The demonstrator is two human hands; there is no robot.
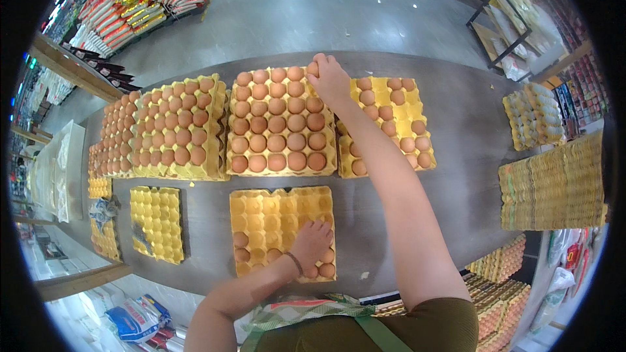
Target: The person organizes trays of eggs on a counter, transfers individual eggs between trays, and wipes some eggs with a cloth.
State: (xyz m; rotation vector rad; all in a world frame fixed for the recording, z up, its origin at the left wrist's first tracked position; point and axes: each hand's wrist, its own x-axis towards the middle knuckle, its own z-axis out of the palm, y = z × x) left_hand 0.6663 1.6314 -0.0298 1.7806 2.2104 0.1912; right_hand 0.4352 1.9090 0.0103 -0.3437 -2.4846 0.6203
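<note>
My right hand reaches to the far right corner of a stacked tray of brown eggs, its fingers around a brown egg at that corner. My left hand, with a dark band at the wrist, lies low over the right part of a partly filled yellow pulp egg tray at the near edge; its palm hides what is under it. Brown eggs sit in the left and near cells of that tray. Under my right forearm is another partly filled tray, right of the stacked one.
More full egg trays stand to the left. A yellow tray without eggs lies nearer on the left. At the right end are a tall stack of pulp trays and a wrapped pack of pale eggs. Wooden posts rise at the left.
</note>
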